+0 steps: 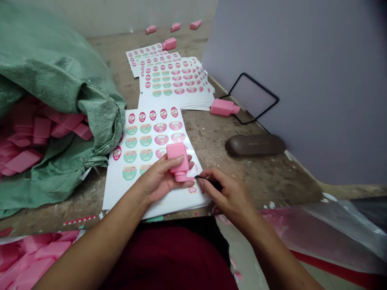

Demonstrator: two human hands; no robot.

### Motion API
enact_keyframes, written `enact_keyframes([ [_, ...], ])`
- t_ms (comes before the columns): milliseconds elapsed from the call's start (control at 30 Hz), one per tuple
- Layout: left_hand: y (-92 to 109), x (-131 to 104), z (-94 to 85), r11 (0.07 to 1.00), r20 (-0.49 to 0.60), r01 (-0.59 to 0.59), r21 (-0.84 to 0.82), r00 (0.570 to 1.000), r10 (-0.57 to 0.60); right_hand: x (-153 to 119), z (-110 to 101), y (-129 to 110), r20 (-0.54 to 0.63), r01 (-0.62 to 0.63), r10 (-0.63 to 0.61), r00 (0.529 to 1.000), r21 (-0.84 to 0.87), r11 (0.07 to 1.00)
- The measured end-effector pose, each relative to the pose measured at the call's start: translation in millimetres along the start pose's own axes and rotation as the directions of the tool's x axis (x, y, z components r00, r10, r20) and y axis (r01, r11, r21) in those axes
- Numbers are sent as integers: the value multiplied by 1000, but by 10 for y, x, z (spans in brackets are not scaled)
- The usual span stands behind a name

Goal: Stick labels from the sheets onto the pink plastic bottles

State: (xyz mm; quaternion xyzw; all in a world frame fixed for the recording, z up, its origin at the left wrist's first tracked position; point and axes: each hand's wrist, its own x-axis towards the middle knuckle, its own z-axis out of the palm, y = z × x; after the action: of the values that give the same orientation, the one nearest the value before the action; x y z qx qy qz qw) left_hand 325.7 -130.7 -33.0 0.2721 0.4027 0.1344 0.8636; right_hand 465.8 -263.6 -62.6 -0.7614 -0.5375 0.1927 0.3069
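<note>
My left hand (165,177) is closed around a small pink plastic bottle (177,155), its neck tilted toward me and its thumb side up. My right hand (228,189) pinches a slim black pointed tool (214,184), whose exact kind I cannot make out. The tool's tip is close to the bottle's neck, beside a small pink bit at the left fingertips. Below both hands lies a sheet of stickers (163,205) with rows of pink ovals, green and pink labels; my left hand and the bottle cover part of it.
A green woven sack (102,117) full of pink bottles stands at left, with more bottles (33,257) below the table edge. Further back are stacked sticker sheets (178,96) and several loose bottles. A pink bottle (222,107), black wire frame (275,100) and brown case (255,145) sit at right.
</note>
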Motion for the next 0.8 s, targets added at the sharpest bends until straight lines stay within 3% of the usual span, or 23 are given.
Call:
enact_keyframes([
  [100,10,9,-3,1000,-7,2,-32,1000,-2,-41,11,7,-53,-7,8,999,17,1000],
  [200,12,17,-3,999,-11,5,-38,1000,-6,-81,35,17,-143,36,-55,988,-136,990],
  [400,6,13,-7,999,3,5,-38,1000,-5,-49,68,13,-112,103,-135,985,-254,962],
  [500,6,13,-12,999,11,12,-38,1000,-12,-12,46,6,-103,93,-119,988,-223,970],
  [667,-1,38,-27,993,-7,-14,-114,1000,13,-45,-5,54,1,10,-10,1000,27,1000],
  [800,-2,48,-22,986,-21,-24,-165,1000,21,-123,31,61,-72,15,-16,997,-12,1000],
])
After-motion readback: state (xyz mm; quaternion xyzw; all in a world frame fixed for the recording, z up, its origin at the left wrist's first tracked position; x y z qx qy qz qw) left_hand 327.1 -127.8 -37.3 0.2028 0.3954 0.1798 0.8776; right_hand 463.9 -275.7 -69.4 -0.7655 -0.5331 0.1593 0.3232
